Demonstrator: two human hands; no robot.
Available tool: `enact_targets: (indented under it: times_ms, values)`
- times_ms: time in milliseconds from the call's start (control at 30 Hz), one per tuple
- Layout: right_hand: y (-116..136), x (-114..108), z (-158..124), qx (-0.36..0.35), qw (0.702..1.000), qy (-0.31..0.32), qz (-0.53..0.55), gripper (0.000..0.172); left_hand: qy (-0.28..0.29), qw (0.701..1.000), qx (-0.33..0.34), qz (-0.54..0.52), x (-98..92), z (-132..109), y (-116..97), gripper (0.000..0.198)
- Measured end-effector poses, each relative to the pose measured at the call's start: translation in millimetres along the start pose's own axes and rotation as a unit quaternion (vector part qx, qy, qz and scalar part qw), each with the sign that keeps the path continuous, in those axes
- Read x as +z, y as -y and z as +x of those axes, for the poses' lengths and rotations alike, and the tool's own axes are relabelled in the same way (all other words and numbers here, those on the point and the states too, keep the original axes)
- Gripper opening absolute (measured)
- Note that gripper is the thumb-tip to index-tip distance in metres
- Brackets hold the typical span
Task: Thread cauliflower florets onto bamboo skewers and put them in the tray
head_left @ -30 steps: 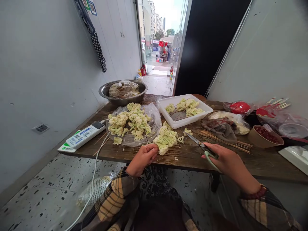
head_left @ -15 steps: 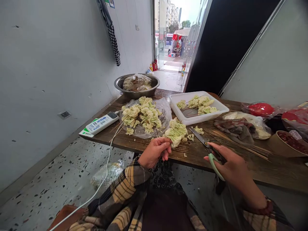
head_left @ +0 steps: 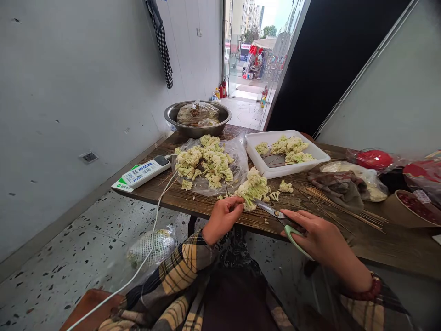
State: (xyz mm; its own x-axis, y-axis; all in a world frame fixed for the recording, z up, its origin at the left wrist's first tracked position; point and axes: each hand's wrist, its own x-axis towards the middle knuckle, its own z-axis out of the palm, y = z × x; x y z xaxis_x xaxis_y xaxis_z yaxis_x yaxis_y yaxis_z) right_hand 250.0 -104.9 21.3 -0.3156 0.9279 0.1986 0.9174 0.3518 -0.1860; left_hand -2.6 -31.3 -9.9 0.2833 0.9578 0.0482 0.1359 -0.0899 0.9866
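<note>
Left hand (head_left: 223, 217): fingers pinched at the stalk end of a cauliflower piece (head_left: 254, 185), which is over the near side of the desk (head_left: 379, 248), between the loose heap (head_left: 215, 161) and the white tray (head_left: 324, 158). Right hand (head_left: 319, 236): closed around the handles of the scissors (head_left: 270, 209), blade tips at the piece's lower side; contact cannot be confirmed. Step in hand, as judged: cutting the piece. Next move appears to require a steady left grip, blades closing clear of the fingertips.
</note>
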Motion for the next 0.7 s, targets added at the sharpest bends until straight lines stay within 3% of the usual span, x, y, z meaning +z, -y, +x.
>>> enact_targets:
  times_ms: [300, 700]
  values:
    - [-3.9, -20.5, 12.3, -0.027, 0.999, 0.047, -0.008, 0.041, 0.018, 0.998, 0.028, 0.060, -6.6, -2.4, 5.8, 0.026]
    - [-5.0, -21.7, 26.6, -0.020, 0.995, 0.093, 0.022, 0.041, 0.007, 0.998, 0.014, 0.053, -5.5, 0.1, 14.9, 0.026]
